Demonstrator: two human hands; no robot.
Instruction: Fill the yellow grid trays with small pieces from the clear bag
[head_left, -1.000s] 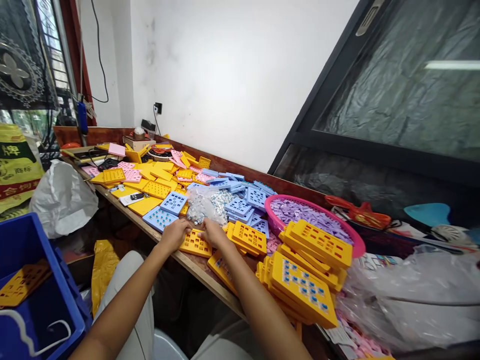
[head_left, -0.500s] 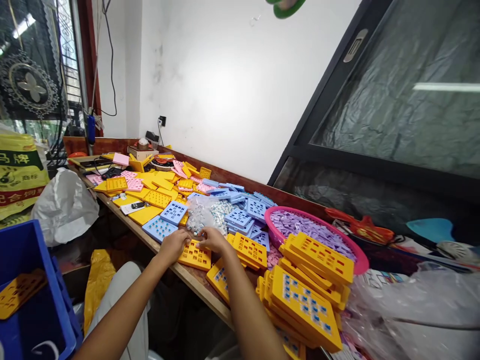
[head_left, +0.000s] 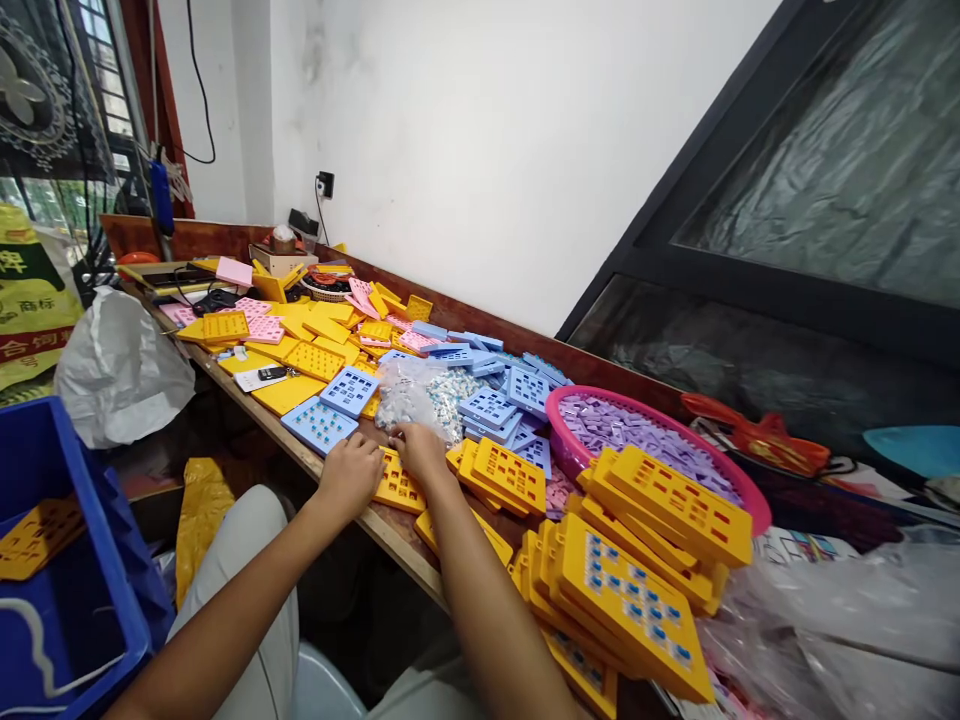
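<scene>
A yellow plastic panel with rows of square holes [head_left: 397, 484] lies at the near edge of the table. My left hand [head_left: 351, 480] is closed over its left end, the fingers curled and their tips mostly hidden. At the panel's far edge, my right hand [head_left: 418, 450] has its fingers pinched together; whatever is between them is too small or hidden to make out. Just beyond sits a clear plastic bag [head_left: 405, 392] beside a heap of small white and blue pieces [head_left: 452, 395]. A light blue panel with blue pieces in it [head_left: 320, 424] lies left of my hands.
Stacked yellow panels [head_left: 630, 590] stand at the right, by a pink basin [head_left: 756, 500] of purple pieces. More blue panels [head_left: 487, 407] and scattered yellow panels [head_left: 315, 360] cover the table behind. A blue crate [head_left: 112, 560] stands at lower left.
The view has shifted slightly. My left hand now covers more of the yellow panel's left end, its back turned up. My right hand stays pinched by the panel's far edge.
</scene>
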